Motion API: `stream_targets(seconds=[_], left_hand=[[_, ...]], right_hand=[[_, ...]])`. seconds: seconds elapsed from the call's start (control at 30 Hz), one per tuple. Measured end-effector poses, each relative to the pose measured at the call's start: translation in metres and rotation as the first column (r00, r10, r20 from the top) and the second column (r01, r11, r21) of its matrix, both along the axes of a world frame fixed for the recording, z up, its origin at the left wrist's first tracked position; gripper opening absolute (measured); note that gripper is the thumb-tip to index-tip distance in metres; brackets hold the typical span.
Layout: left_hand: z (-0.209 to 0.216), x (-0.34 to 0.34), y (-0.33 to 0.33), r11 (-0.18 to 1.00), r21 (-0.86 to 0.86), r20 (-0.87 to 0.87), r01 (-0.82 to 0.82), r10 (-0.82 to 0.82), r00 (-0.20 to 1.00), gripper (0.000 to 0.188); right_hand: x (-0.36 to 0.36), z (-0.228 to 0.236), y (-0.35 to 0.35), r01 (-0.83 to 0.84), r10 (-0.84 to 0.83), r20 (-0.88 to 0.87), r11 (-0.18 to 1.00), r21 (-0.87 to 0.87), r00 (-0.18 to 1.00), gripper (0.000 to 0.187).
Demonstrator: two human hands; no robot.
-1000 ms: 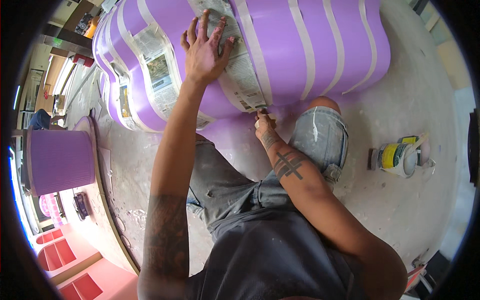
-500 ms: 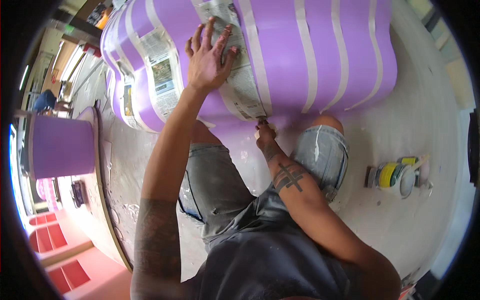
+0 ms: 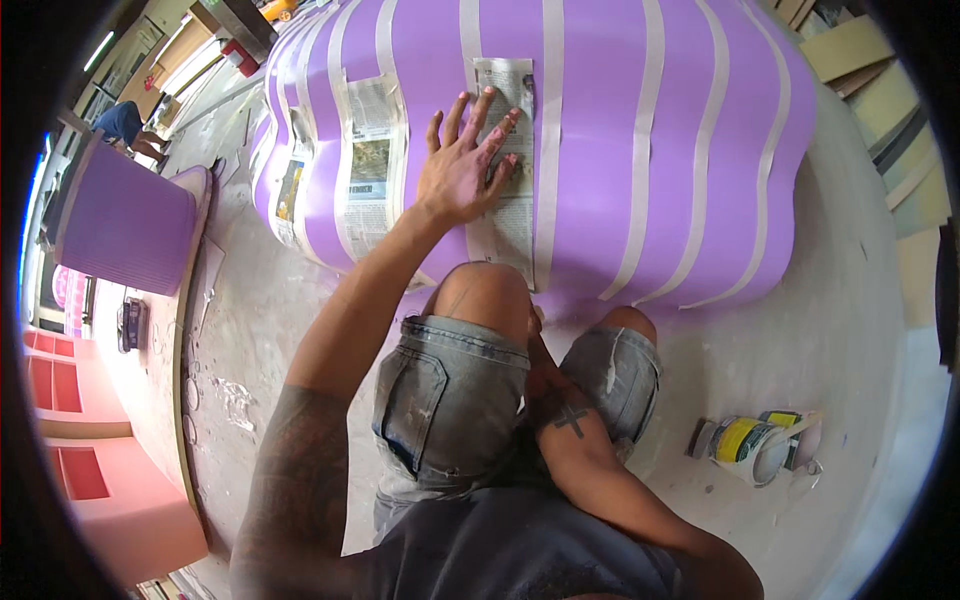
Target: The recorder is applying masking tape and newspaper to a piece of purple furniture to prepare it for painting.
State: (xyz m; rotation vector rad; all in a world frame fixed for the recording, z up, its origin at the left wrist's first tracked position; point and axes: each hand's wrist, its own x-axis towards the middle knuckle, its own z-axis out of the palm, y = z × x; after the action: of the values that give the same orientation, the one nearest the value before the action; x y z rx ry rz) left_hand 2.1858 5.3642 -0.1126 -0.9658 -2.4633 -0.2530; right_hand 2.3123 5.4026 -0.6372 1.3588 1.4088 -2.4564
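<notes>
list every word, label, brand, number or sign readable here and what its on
I don't copy out wording; print shows on these:
Newspaper strip under the left hand: fine print, too small to read.
Newspaper piece with a colour photo, to its left: mostly tiny print; a bolder line, not copied.
Farthest-left newspaper piece: too small to read.
Yellow container label: too small and blurred.

The room is bright, and light puts a soft shine on the purple piece. A thin light tube glows at the top left. Shade darkens the right forearm near the wrist. Straight edges bend near the round black rim, and far-off things look fuzzy
</notes>
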Motion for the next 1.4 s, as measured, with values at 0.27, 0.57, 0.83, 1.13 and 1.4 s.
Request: stream_targets(seconds=[0.27, 0.57, 0.83, 1.13, 1.4], left_hand=[[0.009, 0.000, 0.004, 0.998, 0.050, 0.044, -0.049, 0.047, 0.998, 0.061], [-0.002, -0.008, -0.014, 0.998, -0.028, 0.068, -0.047, 0.049, 0.996, 0.061], [0.005, -0.015, -0.013, 1.000, -0.027, 0.070, 0.001, 0.001, 0.998, 0.059], [0.005, -0.014, -0.004, 0.996, -0.056, 0.006, -0.068, 0.068, 0.998, 0.056], [-0.003, -0.012, 0.005, 0.998, -0.028, -0.004, -0.052, 0.052, 0.999, 0.057]], right_hand=[[0.003, -0.040, 0.020, -0.400, 0.131, 0.388, 0.082, 0.913, 0.912, 0.043], [0.025, 0.148, 0.008, -0.239, 0.143, 0.203, 0.310, 0.920, 0.969, 0.025], [0.046, 0.201, 0.030, 0.067, -0.053, -0.053, 0.947, 0.314, 0.997, 0.019], [0.049, 0.160, 0.027, 0.152, -0.279, -0.209, 0.866, -0.476, 0.937, 0.023], [0.038, 0.080, 0.026, 0.233, -0.287, -0.151, 0.924, -0.302, 0.946, 0.018]])
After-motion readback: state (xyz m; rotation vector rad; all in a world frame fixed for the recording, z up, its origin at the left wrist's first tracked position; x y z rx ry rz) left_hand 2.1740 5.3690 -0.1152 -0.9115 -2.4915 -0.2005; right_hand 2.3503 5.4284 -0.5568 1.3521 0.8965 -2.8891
